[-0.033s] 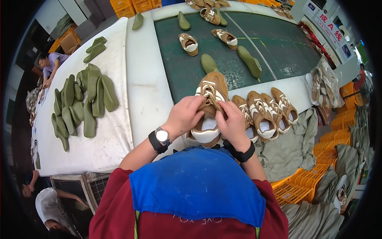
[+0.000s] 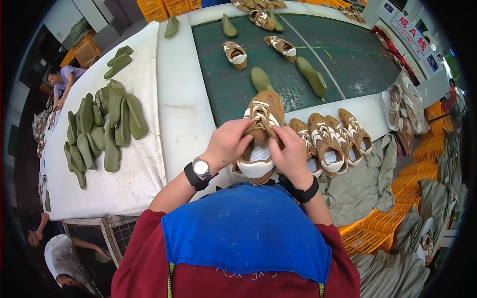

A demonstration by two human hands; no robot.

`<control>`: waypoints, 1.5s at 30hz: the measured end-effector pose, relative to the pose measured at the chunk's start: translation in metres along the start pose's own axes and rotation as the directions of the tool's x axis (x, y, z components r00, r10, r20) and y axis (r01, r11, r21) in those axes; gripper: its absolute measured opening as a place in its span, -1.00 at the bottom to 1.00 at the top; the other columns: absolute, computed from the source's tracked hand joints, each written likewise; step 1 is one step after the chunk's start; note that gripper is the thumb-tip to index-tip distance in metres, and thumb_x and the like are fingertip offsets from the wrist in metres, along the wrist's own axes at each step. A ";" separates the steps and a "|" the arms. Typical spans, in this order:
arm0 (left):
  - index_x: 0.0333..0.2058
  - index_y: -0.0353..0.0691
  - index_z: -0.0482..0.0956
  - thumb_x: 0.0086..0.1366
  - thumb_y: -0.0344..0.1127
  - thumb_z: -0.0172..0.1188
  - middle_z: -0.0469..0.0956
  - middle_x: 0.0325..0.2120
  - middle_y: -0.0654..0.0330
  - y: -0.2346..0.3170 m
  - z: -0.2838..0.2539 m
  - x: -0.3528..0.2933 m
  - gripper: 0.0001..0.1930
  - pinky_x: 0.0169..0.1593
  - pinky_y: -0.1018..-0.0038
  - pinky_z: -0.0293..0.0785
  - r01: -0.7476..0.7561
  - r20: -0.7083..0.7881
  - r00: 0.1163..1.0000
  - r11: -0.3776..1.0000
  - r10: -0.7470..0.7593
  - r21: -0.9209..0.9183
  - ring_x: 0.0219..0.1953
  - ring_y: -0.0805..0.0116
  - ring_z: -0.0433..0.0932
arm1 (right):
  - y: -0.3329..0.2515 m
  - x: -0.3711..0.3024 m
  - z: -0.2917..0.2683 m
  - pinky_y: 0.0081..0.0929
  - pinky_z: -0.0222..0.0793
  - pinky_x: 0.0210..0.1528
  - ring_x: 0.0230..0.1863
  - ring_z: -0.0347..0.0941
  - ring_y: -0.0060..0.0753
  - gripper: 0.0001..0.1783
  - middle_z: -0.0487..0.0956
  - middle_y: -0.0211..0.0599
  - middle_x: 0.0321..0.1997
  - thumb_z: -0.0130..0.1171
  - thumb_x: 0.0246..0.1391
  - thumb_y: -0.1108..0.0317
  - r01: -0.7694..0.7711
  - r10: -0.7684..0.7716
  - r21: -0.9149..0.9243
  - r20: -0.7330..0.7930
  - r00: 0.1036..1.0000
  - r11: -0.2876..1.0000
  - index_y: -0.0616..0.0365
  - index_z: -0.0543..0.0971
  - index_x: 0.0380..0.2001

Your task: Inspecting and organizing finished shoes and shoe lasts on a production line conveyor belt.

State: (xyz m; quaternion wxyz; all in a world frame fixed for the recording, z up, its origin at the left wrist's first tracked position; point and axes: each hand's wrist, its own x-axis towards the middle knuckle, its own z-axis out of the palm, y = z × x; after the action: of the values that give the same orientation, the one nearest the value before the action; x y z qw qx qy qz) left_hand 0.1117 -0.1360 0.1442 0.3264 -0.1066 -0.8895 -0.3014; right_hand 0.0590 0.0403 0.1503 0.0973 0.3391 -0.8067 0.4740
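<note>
A brown sneaker (image 2: 259, 166) with white stripes, white laces and a white heel stands in front of me, toe pointing away. My left hand (image 2: 229, 141) pinches the left side of its opening near the top of the laces. On the other side, my right hand (image 2: 289, 150) grips the edge by the tongue, thumb toward the opening. A striped insole shows inside. Under the heel, part of another shoe peeks out. Right of my right hand, several matching sneakers (image 2: 328, 149) stand in a row.
Green shoe lasts (image 2: 119, 114) lie heaped on the white-covered table (image 2: 184, 109) at left. The green belt (image 2: 343, 54) beyond carries more lasts and sneakers. Bagged shoes (image 2: 405, 107), grey cloth (image 2: 362, 184) and orange crates (image 2: 372, 233) are at right. Two people (image 2: 64, 82) are at left.
The sneaker and both hands have hardly shifted; my left hand's grip moved very slightly.
</note>
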 end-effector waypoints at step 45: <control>-0.28 -0.27 0.51 -0.16 -0.36 0.39 0.45 -0.30 0.10 0.027 -0.032 -0.002 -0.60 -0.19 0.38 0.39 0.076 -0.056 0.995 0.994 -0.081 -0.081 -0.27 0.16 0.43 | -0.013 -0.003 0.009 -0.41 0.36 -0.41 -0.45 0.42 -0.21 -0.56 0.42 -0.20 -0.40 0.23 -0.35 0.56 0.077 -0.071 0.076 -0.067 0.995 0.994 0.17 0.38 -0.27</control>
State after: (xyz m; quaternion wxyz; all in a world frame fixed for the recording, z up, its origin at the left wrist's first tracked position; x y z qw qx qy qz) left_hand 0.1405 -0.1340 0.1748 0.3361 -0.0752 -0.8703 -0.3521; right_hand 0.0706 0.0297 0.1530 0.1273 0.3569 -0.7707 0.5123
